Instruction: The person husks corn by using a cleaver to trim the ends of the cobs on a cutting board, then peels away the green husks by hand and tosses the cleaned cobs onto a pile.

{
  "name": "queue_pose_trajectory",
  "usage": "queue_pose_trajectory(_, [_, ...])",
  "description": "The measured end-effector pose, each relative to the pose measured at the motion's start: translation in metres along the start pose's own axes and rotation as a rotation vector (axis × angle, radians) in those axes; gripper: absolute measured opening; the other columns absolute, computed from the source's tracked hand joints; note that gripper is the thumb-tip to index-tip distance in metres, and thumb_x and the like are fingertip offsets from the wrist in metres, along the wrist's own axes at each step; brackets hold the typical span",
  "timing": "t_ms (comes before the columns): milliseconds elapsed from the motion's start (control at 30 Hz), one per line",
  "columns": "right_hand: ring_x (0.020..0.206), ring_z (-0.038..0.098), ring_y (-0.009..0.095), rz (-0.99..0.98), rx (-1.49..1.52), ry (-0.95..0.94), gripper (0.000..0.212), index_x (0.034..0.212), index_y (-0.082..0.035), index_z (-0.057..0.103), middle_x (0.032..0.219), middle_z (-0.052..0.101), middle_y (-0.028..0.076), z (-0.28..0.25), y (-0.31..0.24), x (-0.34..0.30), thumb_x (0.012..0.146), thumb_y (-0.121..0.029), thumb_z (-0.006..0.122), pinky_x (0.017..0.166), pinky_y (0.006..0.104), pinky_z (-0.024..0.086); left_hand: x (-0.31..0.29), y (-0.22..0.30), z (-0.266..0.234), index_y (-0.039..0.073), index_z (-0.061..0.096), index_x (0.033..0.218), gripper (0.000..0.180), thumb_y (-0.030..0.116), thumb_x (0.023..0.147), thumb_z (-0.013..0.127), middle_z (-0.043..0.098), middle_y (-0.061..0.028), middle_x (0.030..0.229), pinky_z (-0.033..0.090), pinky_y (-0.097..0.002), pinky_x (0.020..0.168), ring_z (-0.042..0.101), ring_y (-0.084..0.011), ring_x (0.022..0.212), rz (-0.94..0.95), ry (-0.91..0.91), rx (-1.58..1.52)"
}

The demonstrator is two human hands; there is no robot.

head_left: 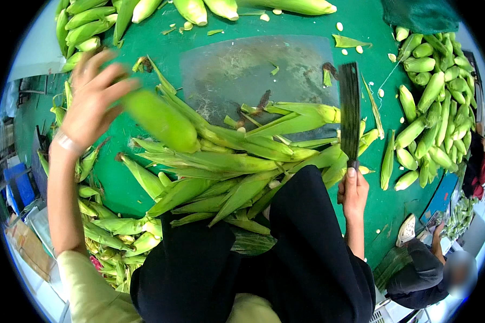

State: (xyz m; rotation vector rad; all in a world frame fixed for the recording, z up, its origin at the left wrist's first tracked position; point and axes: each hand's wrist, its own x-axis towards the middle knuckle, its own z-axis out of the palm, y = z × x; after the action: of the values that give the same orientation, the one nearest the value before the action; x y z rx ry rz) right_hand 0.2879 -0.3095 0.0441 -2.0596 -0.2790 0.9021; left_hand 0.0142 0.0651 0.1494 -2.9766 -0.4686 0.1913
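My left hand (96, 94), blurred by motion, is raised at the left with its fingers spread. A smeared green ear of corn (164, 123) is right beside its thumb side; whether they touch I cannot tell. My right hand (353, 191) grips the dark handle of a cleaver (350, 110), its broad blade pointing away from me. Left of the blade lies an ear of corn (299, 119) in loose husk. Between the hands, several unhusked ears (221, 161) with long leaves lie heaped against my knees.
A grey mat (253, 64) lies on the green floor (369, 32). Trimmed ears (89, 27) fill the far left, and a large pile of ears (436, 107) is at the right. More leafy ears (113, 231) are at the near left. Another person (420, 266) sits at the lower right.
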Motion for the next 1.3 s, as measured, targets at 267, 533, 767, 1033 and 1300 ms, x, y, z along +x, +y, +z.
queue_pose_trajectory(267, [0.046, 0.044, 0.011, -0.062, -0.175, -0.141, 0.036, 0.073, -0.001, 0.051, 0.051, 0.046, 0.005, 0.022, -0.012, 0.006, 0.088, -0.034, 0.053, 0.044, 0.029, 0.037, 0.08, -0.048, 0.02, 0.004, 0.057, 0.102, 0.046, 0.014, 0.059, 0.071, 0.051, -0.0107, 0.095, 0.035, -0.041, 0.086, 0.044, -0.0295, 0.093, 0.141, -0.353, -0.313])
queue_pose_trajectory(533, [0.054, 0.043, 0.011, -0.163, -0.078, -0.18, 0.035, 0.079, 0.001, 0.054, 0.055, 0.047, 0.008, 0.057, -0.018, 0.023, 0.087, -0.034, 0.054, 0.051, 0.029, 0.039, -0.021, -0.035, 0.098, 0.003, 0.056, 0.114, 0.043, 0.019, 0.076, 0.068, 0.06, -0.0076, 0.099, 0.04, -0.0312, 0.091, 0.053, -0.0197, 0.101, -0.588, 0.132, -0.944])
queue_pose_trajectory(767, [0.053, 0.043, 0.011, -0.172, -0.041, -0.247, 0.042, 0.074, 0.001, 0.051, 0.055, 0.047, 0.004, 0.091, -0.042, 0.044, 0.088, -0.039, 0.052, 0.049, 0.0289, 0.038, -0.035, 0.058, 0.175, 0.007, 0.06, 0.105, 0.042, 0.019, 0.067, 0.074, 0.059, -0.0109, 0.093, 0.041, -0.0353, 0.079, 0.05, -0.0281, 0.087, -0.636, 0.271, -0.645])
queue_pose_trajectory(1033, [0.041, 0.043, 0.013, -0.288, -0.179, -0.193, 0.05, 0.067, -0.004, 0.046, 0.049, 0.042, 0.002, 0.154, 0.019, 0.093, 0.09, -0.049, 0.042, 0.039, 0.0292, 0.036, -0.033, 0.082, 0.169, 0.009, 0.058, 0.109, 0.043, 0.015, 0.069, 0.073, 0.058, -0.0086, 0.096, 0.04, -0.0338, 0.081, 0.049, -0.0256, 0.088, -0.682, 0.294, -0.611])
queue_pose_trajectory(1300, [0.054, 0.056, 0.028, 0.03, -0.113, -0.258, 0.058, 0.072, 0.003, 0.054, 0.054, 0.053, 0.015, 0.137, 0.007, 0.077, 0.088, -0.052, 0.043, 0.057, 0.0378, 0.044, 0.015, 0.043, 0.176, 0.008, 0.059, 0.107, 0.042, 0.025, 0.071, 0.073, 0.059, -0.014, 0.09, 0.041, -0.0384, 0.083, 0.052, -0.0271, 0.09, -0.917, 0.436, 0.074])
